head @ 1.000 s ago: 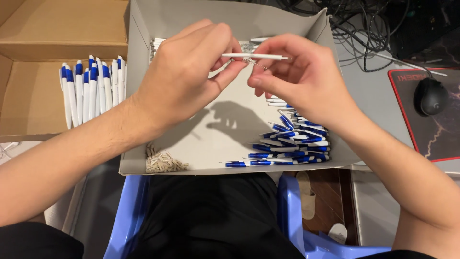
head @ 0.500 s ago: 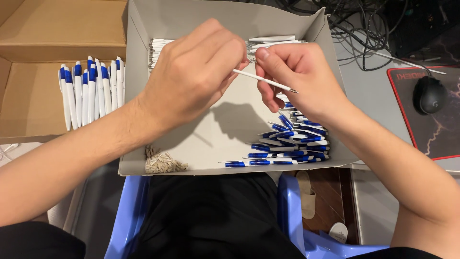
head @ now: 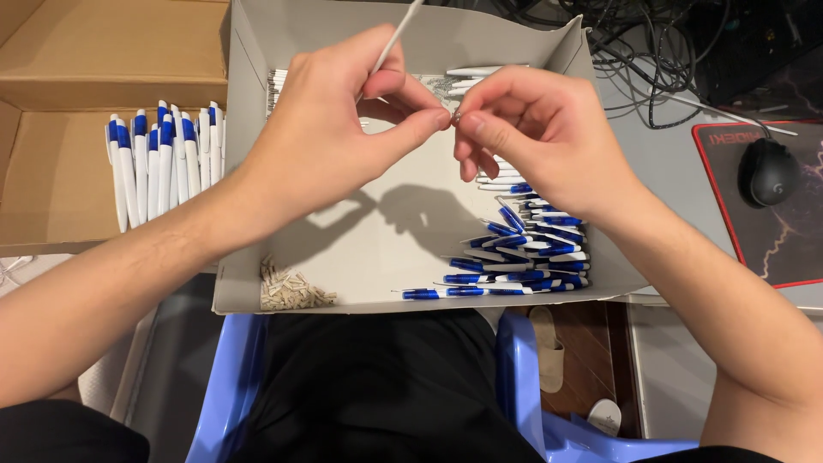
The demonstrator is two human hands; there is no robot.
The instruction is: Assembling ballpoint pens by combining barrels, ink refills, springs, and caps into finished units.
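Above the open cardboard tray [head: 549, 60], the left hand [head: 330, 129] pinches a thin white refill [head: 396, 36] while the right hand [head: 536, 141] closes its fingers on a tiny spring [head: 457, 116] at its tip, apparently mid-threading, which calls for steady alignment.

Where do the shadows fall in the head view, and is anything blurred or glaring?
Head view: shadows of the left hand and right hand fall sharply on the box floor; thin white tube and spring slightly soft; no glare.
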